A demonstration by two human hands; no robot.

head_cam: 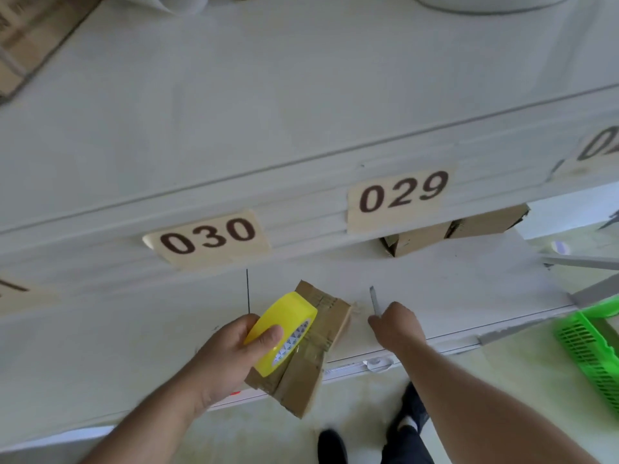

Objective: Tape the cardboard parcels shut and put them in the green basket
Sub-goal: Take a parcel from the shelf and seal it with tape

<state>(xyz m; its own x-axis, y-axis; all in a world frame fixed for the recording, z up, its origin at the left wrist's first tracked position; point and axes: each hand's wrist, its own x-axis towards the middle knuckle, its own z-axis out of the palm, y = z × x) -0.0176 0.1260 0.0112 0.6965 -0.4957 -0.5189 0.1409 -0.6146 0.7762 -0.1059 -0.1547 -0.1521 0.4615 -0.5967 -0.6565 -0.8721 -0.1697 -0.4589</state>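
We judged the cardboard parcel [315, 346] light and fairly stiff, its taped faces slick, so best taken by its bare edges. It lay on the white table [435, 289] near the front edge, under our left hand [231, 356], which gripped the yellow tape roll [281, 333] against it. Our right hand [397, 324], just beside the parcel, pinched a small blade [374, 299]; the green basket [593, 349] sat well apart, on the right.

Green basket [593, 349] cut off by the right edge, far cardboard parcel [455, 231] half hidden behind the 029 label [400, 197].
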